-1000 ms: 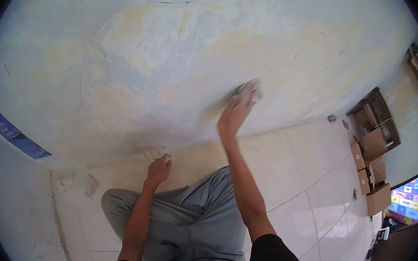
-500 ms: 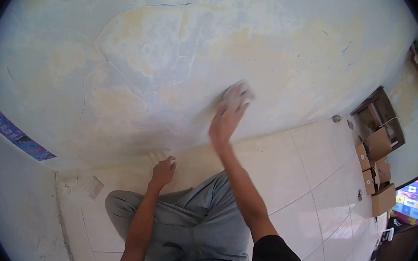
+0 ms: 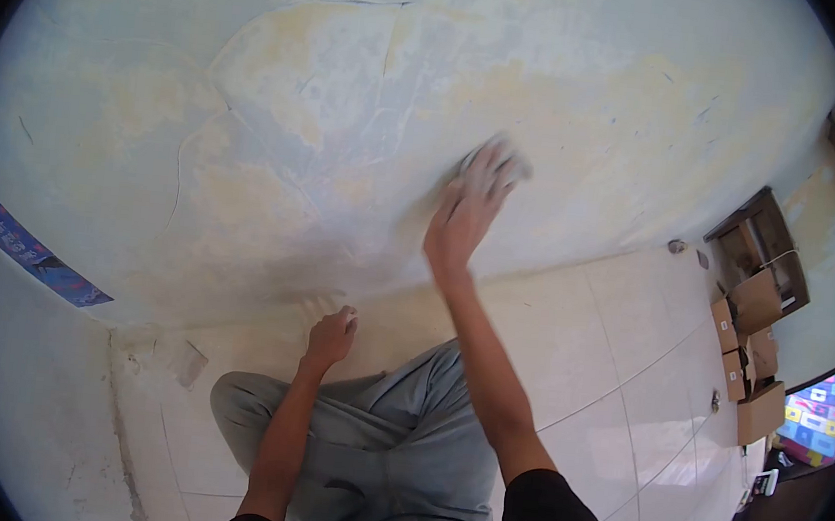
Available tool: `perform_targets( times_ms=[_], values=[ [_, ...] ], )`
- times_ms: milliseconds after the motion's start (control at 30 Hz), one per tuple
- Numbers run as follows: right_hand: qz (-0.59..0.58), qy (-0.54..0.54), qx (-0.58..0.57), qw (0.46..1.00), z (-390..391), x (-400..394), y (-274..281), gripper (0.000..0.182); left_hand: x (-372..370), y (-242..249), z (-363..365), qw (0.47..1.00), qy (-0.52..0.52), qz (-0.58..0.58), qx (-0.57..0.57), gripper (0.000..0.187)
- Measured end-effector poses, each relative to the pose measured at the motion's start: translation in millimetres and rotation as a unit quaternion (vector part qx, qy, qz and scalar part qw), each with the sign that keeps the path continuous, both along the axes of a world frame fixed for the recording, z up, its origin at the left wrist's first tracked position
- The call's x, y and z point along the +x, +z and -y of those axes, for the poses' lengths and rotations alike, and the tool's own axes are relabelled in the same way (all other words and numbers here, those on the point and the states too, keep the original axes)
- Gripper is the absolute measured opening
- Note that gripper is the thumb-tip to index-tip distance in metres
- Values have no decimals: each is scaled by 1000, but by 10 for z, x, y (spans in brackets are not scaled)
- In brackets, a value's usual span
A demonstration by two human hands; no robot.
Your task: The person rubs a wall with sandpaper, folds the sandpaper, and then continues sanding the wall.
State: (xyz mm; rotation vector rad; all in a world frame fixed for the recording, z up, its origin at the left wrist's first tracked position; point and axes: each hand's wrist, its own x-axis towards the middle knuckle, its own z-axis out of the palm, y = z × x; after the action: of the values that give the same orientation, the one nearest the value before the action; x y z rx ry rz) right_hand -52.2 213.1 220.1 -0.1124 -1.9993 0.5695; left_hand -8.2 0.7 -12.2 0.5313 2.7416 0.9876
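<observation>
My right hand [image 3: 471, 205] is pressed against the patchy wall [image 3: 553, 103], its dusty fingers blurred by motion. Under the fingers shows the dark edge of a flat grey piece [image 3: 466, 162] that looks like sandpaper; most of it is hidden. Low beside the wall's foot, my left hand [image 3: 332, 338] is curled closed above my crossed legs [image 3: 369, 447]. A whitish spot shows at its fingertips, and I cannot make out whether it holds anything. Cracks and yellowish patches mark the pale plaster.
Pale floor tiles [image 3: 584, 407] run along the wall. A blue printed strip [image 3: 22, 243] is at the left corner. Cardboard boxes [image 3: 752, 383] stand at the right below a wooden frame [image 3: 761, 243]. A small flat piece [image 3: 193, 365] lies on the floor at left.
My right hand has slid slightly up and to the right along the wall. My left hand stays curled in nearly the same place. The view has shifted a little.
</observation>
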Motion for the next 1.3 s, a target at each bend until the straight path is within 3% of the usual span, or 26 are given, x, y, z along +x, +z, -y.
perform_targets(
  times_ms=[67,167,333,400,500,567,667,700,767,867,967,1067,1167,1300],
  values=[
    [92,9,24,995,163,140,-571,58,32,100,14,1000,2,13,-9,30],
    [117,15,2,993,252,172,-731,58,94,170,67,1000,2,2,-26,28],
    [-21,-1,-31,999,41,-65,224,60,46,30,83,1000,9,4,7,29],
    [-52,0,-50,997,39,-68,293,60,51,-20,90,1000,5,-16,15,29],
    [-25,-16,-17,999,90,21,4,60,45,5,28,1000,-7,-12,4,29],
    [92,0,10,996,225,137,-434,59,72,125,33,1000,-1,-3,-11,29],
    [109,-15,29,994,263,145,-602,60,52,69,67,1000,-1,19,-22,28],
    [107,-15,27,994,233,81,-452,60,41,75,82,1000,-1,18,-24,28],
    [-33,-36,-15,999,76,-91,123,57,62,75,83,1000,5,16,8,28],
    [-92,-16,-47,995,-50,-160,594,56,36,-37,60,1000,0,-6,12,28],
    [-19,-37,-27,999,-26,-34,319,56,25,-14,26,1000,-3,11,3,28],
    [59,-18,0,998,159,85,-386,56,40,-6,44,1000,-7,-7,0,27],
    [90,-18,4,996,265,116,-622,57,70,-4,94,1000,-3,-10,1,27],
    [-4,-47,-25,999,34,-51,162,57,85,66,106,1000,16,21,6,27]
  ],
)
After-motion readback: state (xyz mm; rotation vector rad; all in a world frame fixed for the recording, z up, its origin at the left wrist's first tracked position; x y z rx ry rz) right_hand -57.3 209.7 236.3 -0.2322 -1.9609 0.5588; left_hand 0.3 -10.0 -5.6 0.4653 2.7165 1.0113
